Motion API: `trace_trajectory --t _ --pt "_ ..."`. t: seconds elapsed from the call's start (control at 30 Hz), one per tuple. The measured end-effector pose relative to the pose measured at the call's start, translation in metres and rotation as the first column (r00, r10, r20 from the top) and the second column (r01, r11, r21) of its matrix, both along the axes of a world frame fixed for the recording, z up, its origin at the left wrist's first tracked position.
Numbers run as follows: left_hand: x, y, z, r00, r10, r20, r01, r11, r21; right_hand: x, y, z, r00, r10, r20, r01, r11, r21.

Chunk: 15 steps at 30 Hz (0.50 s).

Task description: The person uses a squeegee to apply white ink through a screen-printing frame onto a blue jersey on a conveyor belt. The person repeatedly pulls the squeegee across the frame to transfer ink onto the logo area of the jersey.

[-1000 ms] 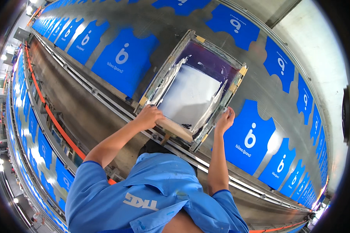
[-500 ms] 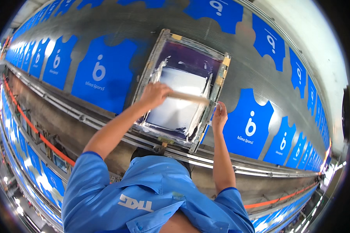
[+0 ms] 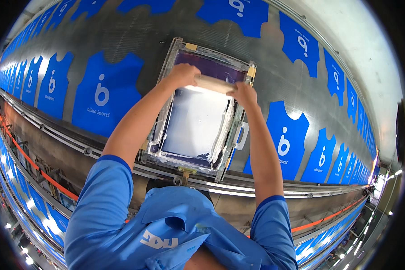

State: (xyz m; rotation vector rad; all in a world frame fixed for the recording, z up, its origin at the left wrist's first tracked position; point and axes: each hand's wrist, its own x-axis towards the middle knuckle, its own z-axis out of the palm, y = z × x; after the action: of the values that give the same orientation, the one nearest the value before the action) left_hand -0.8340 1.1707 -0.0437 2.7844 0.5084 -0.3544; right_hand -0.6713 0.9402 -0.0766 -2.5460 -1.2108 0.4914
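A screen printing frame (image 3: 164, 76) with a dark purple border and white ink (image 3: 191, 123) spread across its middle lies on the long grey bed. My left hand (image 3: 187, 74) is closed on the left end of a pale wooden squeegee (image 3: 213, 83) near the far side of the frame's inside. At the squeegee's right end my right hand (image 3: 243, 93) is closed on it too. A white handle (image 3: 241, 135) on the frame's right edge is free of my hand.
Blue tank-shaped fabric panels with white prints (image 3: 108, 94) line the grey bed (image 3: 157, 27) on both sides and along its far edge. Metal rails (image 3: 292, 190) run along the near side, with an orange strip (image 3: 40, 173) below and another row of blue panels at lower left.
The squeegee has moved from the frame's near end to its far end in my left hand. My right hand has left the side handle and taken the squeegee's right end.
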Motion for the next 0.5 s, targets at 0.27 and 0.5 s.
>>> trace_trajectory --t 0.27,0.5 --pt "-0.161 -0.124 -0.014 0.998 0.008 0.064 -0.012 0.998 0.063 -0.148 -0.113 -0.024 0.996 0.087 0.011 -0.087 0.95 0.3" --pt "-0.275 -0.211 -0.009 0.992 0.079 0.097 -0.085 0.995 0.055 -0.259 -0.187 -0.03 0.997 0.067 0.031 -0.073 0.942 0.327"
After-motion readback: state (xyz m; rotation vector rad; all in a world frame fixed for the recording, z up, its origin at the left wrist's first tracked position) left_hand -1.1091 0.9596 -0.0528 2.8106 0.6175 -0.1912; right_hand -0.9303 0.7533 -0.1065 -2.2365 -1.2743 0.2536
